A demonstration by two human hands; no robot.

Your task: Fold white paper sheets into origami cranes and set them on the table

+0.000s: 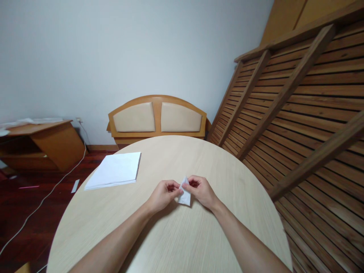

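Note:
A small piece of folded white paper, pointed at the top, is held between my two hands over the middle of the round table. My left hand pinches its left side, thumb in front. On the other side, my right hand grips it near the upper tip, with the thumb pressed on its face. The lower part of the paper hangs free just above or on the tabletop; I cannot tell which. My curled fingers hide the paper's back.
The pale round table carries a stack of white paper sheets at its left edge. A slatted wooden frame leans along the right. Behind stands a padded headboard. At left are a wooden desk and a white cable on the floor.

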